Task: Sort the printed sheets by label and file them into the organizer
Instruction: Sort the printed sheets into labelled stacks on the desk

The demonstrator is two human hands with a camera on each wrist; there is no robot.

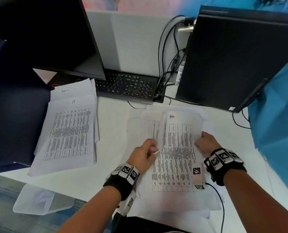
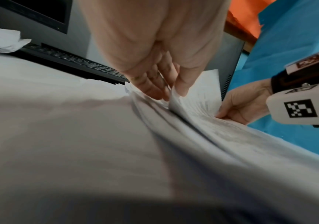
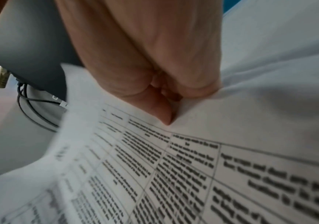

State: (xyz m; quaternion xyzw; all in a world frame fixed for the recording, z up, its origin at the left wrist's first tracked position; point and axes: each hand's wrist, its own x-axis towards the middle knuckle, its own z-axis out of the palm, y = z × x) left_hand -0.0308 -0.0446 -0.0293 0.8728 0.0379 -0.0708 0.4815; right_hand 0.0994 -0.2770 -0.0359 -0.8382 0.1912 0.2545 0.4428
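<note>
A printed sheet (image 1: 177, 148) with a table and a handwritten label at its top lies on a loose pile of sheets (image 1: 136, 125) in front of me. My left hand (image 1: 146, 152) pinches that sheet's left edge, which curls up; the thumb and fingers (image 2: 181, 86) show this in the left wrist view. My right hand (image 1: 205, 143) pinches its right edge, thumb (image 3: 164, 112) on the printed face. A second stack (image 1: 69, 132) lies to the left, its top sheet marked "IT". A translucent organizer (image 1: 33, 200) sits at the near left.
Behind the piles stand a black keyboard (image 1: 128, 86) and a dark monitor (image 1: 43, 34). At the right, a black computer tower (image 1: 237, 58) with cables (image 1: 166, 64). A blue cloth (image 1: 278, 125) covers the far right. A dark folder (image 1: 13, 101) lies at the left.
</note>
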